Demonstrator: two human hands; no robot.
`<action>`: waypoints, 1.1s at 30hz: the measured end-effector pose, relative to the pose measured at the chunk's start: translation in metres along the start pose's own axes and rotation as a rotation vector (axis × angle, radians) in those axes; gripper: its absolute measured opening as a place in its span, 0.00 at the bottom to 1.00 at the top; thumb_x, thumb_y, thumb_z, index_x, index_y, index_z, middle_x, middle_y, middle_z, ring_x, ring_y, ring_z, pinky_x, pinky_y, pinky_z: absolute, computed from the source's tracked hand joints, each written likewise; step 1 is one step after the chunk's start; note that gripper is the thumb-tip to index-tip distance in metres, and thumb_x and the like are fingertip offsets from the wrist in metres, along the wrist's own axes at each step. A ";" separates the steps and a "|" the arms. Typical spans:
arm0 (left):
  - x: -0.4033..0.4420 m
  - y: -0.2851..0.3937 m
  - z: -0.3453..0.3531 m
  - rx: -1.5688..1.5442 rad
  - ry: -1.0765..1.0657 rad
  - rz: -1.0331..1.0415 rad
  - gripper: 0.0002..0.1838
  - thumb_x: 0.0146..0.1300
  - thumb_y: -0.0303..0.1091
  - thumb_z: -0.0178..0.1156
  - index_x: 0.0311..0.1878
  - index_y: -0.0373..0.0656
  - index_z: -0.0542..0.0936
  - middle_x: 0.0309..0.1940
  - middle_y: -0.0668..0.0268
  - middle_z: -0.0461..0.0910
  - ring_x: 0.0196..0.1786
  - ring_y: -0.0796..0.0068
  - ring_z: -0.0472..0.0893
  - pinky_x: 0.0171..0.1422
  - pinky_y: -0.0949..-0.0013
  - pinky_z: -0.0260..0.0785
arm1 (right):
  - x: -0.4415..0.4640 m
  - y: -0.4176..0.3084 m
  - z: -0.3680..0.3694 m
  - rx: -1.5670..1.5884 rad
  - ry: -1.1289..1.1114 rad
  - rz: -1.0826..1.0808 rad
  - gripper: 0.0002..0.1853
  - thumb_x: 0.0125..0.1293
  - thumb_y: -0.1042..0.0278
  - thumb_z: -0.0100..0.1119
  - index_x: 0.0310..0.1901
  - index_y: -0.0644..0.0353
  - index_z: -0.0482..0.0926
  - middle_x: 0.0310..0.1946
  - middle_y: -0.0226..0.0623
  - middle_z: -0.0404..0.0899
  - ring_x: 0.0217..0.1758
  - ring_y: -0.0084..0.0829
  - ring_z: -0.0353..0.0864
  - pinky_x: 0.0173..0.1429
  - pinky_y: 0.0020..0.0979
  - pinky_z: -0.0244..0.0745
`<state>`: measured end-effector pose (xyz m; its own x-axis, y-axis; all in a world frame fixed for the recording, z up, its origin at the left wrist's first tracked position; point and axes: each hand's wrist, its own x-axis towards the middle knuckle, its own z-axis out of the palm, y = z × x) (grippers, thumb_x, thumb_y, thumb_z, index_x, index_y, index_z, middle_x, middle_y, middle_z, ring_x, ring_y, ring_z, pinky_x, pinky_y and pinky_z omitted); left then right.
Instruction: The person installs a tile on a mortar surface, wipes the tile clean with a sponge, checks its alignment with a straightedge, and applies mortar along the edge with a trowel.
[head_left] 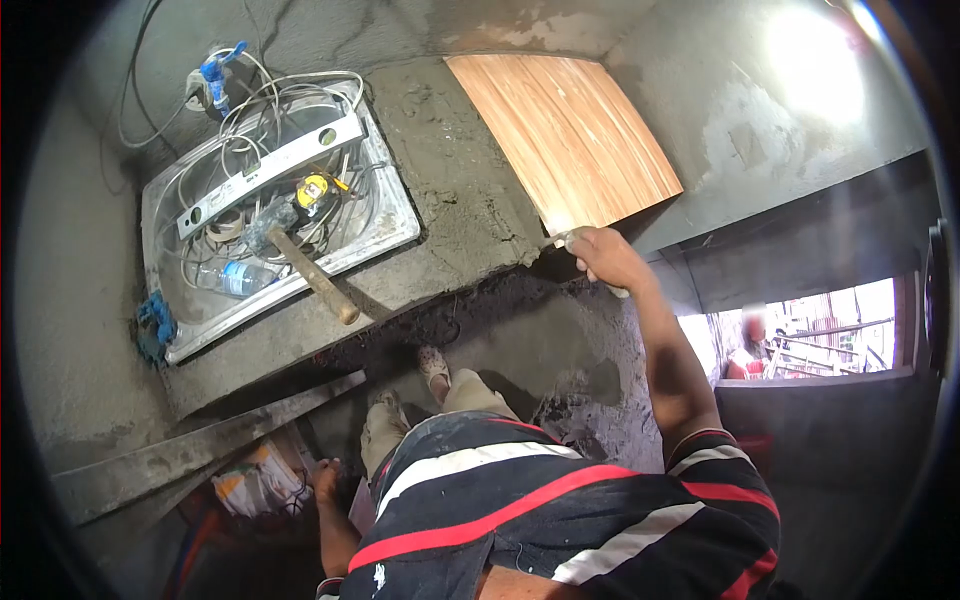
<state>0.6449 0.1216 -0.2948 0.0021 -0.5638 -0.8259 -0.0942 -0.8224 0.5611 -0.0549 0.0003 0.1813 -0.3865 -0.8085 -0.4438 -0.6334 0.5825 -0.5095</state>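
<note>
My right hand (603, 256) is closed round the handle of a small tool, whose metal blade (552, 241) reaches the front corner of a wood-patterned tile (570, 135). The tile lies on the right part of the counter, beside rough wet mortar (455, 170). Down at the lower left, my left hand (326, 478) hangs low by my side, its fingers bent; what it holds, if anything, is too dark and small to make out.
A white sink (403, 218) at the left holds cables, a level (270, 172), a yellow tape measure (314, 190) and a bottle (236, 278). A hammer (312, 277) overhangs its front edge. A long board (210, 447) slants below the counter. An opening is at the right.
</note>
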 end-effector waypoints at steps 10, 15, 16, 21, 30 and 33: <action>0.004 0.017 0.012 -0.021 0.027 -0.047 0.10 0.64 0.38 0.66 0.42 0.43 0.79 0.30 0.69 0.78 0.28 0.75 0.75 0.30 0.66 0.67 | 0.065 -0.006 -0.008 -0.114 -0.019 -0.053 0.20 0.74 0.57 0.50 0.34 0.69 0.77 0.23 0.38 0.79 0.21 0.30 0.79 0.32 0.35 0.75; 0.001 0.012 0.013 0.217 0.083 -0.033 0.10 0.62 0.37 0.67 0.38 0.40 0.81 0.30 0.68 0.78 0.31 0.76 0.76 0.33 0.67 0.66 | 0.061 -0.038 -0.001 -0.079 -0.115 -0.102 0.20 0.71 0.58 0.51 0.40 0.70 0.82 0.24 0.43 0.81 0.21 0.35 0.81 0.33 0.37 0.77; -0.007 0.021 0.018 0.213 0.085 -0.031 0.10 0.62 0.37 0.67 0.38 0.40 0.81 0.30 0.68 0.78 0.31 0.76 0.76 0.33 0.67 0.66 | 0.064 -0.043 -0.003 -0.048 -0.126 -0.102 0.19 0.70 0.58 0.51 0.40 0.69 0.82 0.24 0.43 0.81 0.20 0.34 0.80 0.32 0.37 0.77; -0.010 0.015 0.021 0.346 0.110 0.051 0.19 0.61 0.42 0.69 0.42 0.33 0.83 0.33 0.66 0.80 0.37 0.72 0.77 0.44 0.65 0.69 | 0.120 -0.029 -0.019 -0.163 0.000 -0.070 0.18 0.70 0.61 0.50 0.35 0.71 0.80 0.26 0.48 0.82 0.24 0.37 0.83 0.33 0.39 0.78; 0.015 -0.009 0.015 0.637 0.105 0.156 0.22 0.64 0.39 0.68 0.53 0.31 0.81 0.44 0.62 0.82 0.47 0.68 0.78 0.56 0.64 0.71 | 0.128 -0.061 0.001 -0.235 -0.093 -0.138 0.17 0.71 0.61 0.52 0.37 0.71 0.81 0.26 0.46 0.82 0.27 0.37 0.84 0.37 0.40 0.79; 0.013 -0.008 0.015 0.514 0.090 0.237 0.19 0.64 0.38 0.68 0.51 0.33 0.82 0.42 0.63 0.81 0.45 0.69 0.78 0.54 0.64 0.71 | 0.124 -0.066 -0.010 -0.112 -0.076 -0.128 0.19 0.71 0.59 0.51 0.36 0.71 0.80 0.25 0.44 0.81 0.26 0.36 0.83 0.36 0.40 0.77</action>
<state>0.6308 0.1218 -0.3111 0.0043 -0.7513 -0.6599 -0.5744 -0.5420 0.6134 -0.0673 -0.1393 0.1671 -0.2491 -0.8640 -0.4375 -0.7461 0.4592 -0.4821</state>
